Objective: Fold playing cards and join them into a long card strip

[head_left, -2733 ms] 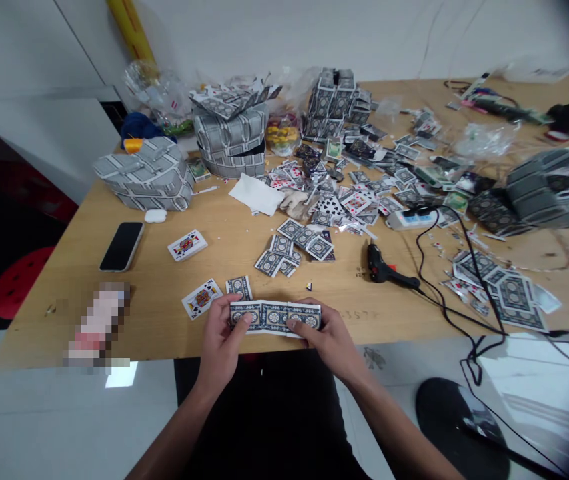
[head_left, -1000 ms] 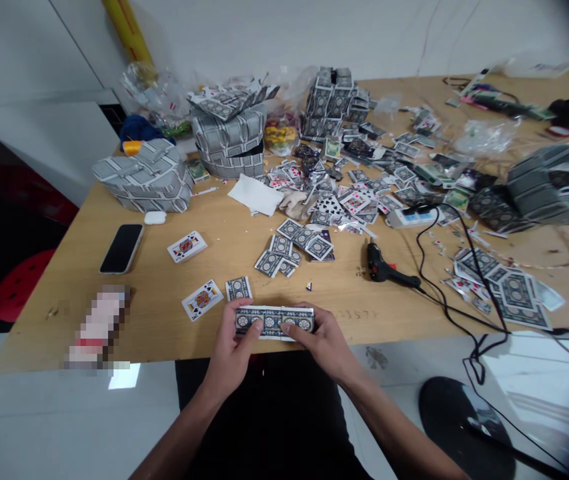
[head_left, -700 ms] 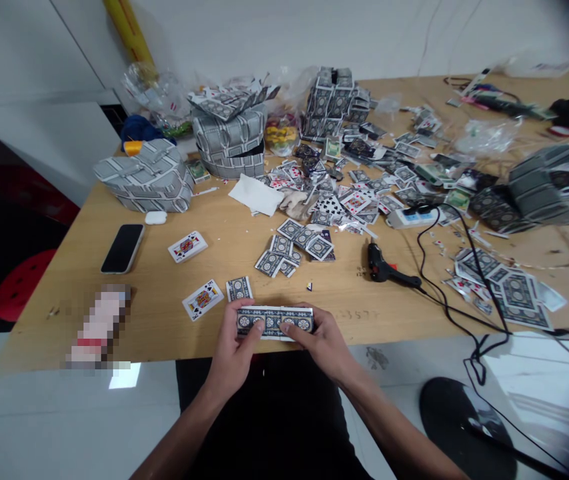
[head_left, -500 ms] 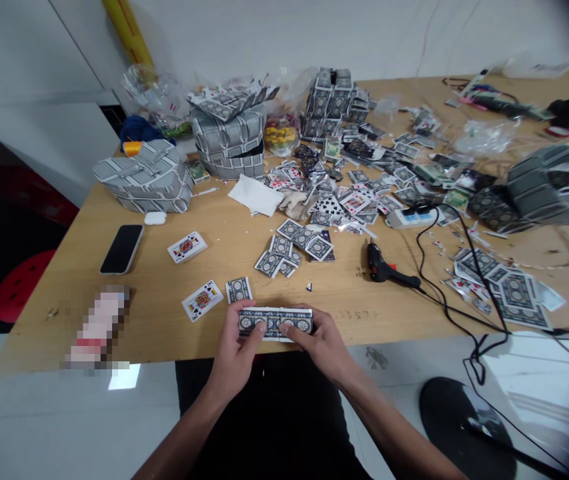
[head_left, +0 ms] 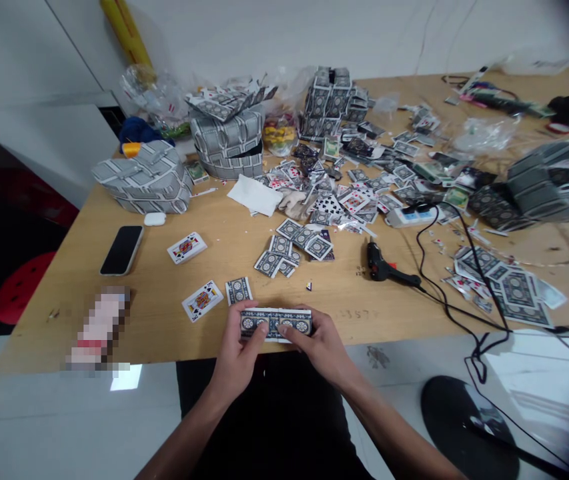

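Both hands hold a strip of joined playing cards (head_left: 275, 319), blue-patterned backs facing up, at the table's front edge. My left hand (head_left: 238, 343) grips its left end with the thumb on top. On the right end, my right hand (head_left: 317, 340) has its thumb pressed near the middle; the fingers of both hands are partly hidden beneath. Just beyond the left fingers lies a small card piece (head_left: 239, 291) showing its back. Left of that rest a king card (head_left: 202, 301) and a stack topped by a face card (head_left: 187, 247). Folded card pieces (head_left: 281, 251) lie in a pile ahead.
A black glue gun (head_left: 389, 265) with a trailing cable lies right of the hands, near a white power strip (head_left: 411, 216). Woven baskets (head_left: 147, 179) and heaps of loose cards (head_left: 331, 200) fill the back. A phone (head_left: 122, 250) lies left on the wooden table (head_left: 164, 343).
The hands and card strip stay almost in place, with only a very slight shift. The view has moved a little; nothing was taken up or let go.
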`<state>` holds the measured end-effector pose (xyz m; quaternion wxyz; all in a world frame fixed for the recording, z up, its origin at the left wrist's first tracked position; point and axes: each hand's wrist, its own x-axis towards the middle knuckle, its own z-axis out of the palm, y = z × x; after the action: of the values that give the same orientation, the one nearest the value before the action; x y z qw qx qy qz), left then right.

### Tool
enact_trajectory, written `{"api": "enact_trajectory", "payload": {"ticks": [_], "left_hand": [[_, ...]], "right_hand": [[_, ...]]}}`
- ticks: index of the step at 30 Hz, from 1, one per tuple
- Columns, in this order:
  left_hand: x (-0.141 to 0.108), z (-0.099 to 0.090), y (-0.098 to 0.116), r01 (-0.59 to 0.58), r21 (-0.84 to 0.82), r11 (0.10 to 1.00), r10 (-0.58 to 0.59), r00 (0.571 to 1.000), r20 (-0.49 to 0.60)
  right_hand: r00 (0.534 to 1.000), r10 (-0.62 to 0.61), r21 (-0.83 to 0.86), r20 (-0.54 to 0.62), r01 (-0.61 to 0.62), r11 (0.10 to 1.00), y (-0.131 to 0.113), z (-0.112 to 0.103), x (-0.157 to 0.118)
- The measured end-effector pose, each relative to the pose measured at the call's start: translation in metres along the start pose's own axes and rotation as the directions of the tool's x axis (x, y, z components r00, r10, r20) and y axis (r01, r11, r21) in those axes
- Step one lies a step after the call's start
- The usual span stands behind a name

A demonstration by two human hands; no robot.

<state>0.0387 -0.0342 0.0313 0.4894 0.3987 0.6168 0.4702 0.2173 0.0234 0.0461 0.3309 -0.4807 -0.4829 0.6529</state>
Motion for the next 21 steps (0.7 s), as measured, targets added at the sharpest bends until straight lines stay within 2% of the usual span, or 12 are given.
{"api": "enact_trajectory", "payload": {"ticks": [21], "left_hand": [[0.0005,0.0016,0.0017,0.032,-0.071,0.997,-0.033,0.999,-0.008]], "right_hand": [[1.0,0.02,-0.011,0.004,-0.02,1.0,-0.0014,-0.0007,0.0002]]}}
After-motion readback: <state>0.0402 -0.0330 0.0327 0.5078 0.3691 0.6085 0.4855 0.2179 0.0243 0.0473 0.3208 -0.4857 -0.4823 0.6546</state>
